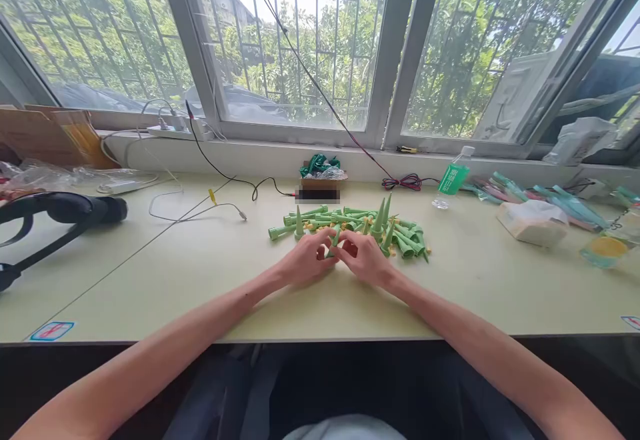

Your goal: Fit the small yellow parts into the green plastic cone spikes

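Observation:
My left hand (306,259) and my right hand (369,259) meet over the near edge of a pile of green plastic cones (406,247). Between the fingertips of both hands is one green cone (337,235), its narrow end pointing up; the fingers partly hide its lower part. Several cones stand upright close by, among them a tall cone (379,219) just beyond my right hand and another cone (299,221) behind my left. Others lie on their sides. Small yellow pieces (320,225), too small to make out, are scattered among them.
Behind the pile stands a small cardboard box (323,183) with green and clear plastic wrapping. A bottle with a green label (452,179) is to the right, near a tissue pack (533,222). Cables (210,208) and a black headset (65,217) lie left on the table (190,280).

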Action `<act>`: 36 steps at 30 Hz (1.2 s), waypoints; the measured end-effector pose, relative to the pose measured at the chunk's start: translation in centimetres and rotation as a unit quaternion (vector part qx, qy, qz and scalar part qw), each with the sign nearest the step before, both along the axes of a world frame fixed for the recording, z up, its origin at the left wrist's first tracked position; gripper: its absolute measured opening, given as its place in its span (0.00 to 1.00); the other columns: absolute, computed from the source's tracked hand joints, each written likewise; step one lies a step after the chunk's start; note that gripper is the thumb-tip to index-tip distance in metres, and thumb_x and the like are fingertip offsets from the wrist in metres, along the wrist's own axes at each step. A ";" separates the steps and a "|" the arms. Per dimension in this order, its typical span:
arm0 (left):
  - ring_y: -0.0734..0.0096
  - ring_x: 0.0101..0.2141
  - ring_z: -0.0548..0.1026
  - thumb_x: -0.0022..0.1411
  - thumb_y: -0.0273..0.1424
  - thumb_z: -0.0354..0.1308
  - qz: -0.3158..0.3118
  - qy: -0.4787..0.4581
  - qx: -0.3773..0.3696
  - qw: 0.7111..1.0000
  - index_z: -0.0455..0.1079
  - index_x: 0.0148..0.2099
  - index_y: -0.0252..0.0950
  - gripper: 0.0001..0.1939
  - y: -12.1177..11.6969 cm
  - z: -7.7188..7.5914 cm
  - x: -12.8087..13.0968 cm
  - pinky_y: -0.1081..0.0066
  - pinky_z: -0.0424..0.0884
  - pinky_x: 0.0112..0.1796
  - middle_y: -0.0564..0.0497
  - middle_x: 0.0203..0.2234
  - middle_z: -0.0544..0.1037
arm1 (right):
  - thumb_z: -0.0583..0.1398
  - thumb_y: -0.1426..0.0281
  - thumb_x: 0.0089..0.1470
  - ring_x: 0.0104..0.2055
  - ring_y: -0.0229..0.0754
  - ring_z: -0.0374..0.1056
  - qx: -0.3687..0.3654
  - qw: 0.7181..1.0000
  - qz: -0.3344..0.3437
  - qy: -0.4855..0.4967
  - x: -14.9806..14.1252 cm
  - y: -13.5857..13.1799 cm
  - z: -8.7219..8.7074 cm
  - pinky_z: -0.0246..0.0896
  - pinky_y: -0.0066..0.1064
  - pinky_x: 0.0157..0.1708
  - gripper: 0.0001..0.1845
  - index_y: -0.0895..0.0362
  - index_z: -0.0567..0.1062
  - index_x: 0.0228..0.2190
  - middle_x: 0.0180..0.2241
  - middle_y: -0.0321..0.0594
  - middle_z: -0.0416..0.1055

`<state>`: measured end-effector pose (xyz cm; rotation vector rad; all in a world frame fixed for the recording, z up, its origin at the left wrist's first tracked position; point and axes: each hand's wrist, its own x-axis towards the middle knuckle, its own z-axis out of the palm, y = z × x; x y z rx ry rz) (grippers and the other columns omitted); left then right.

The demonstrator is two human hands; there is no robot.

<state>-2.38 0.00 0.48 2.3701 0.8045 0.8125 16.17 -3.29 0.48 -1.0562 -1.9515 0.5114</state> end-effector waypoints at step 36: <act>0.79 0.22 0.67 0.63 0.33 0.55 0.020 -0.004 0.053 0.998 0.69 0.40 0.37 0.06 0.1 0.3 0.1 0.73 0.69 0.26 0.50 0.38 0.75 | 0.53 0.62 0.63 0.21 0.35 0.57 0.389 0.855 -0.341 0.031 4.8 -0.6 7.6 0.56 0.28 0.25 0.15 0.55 0.67 0.27 0.23 0.35 0.65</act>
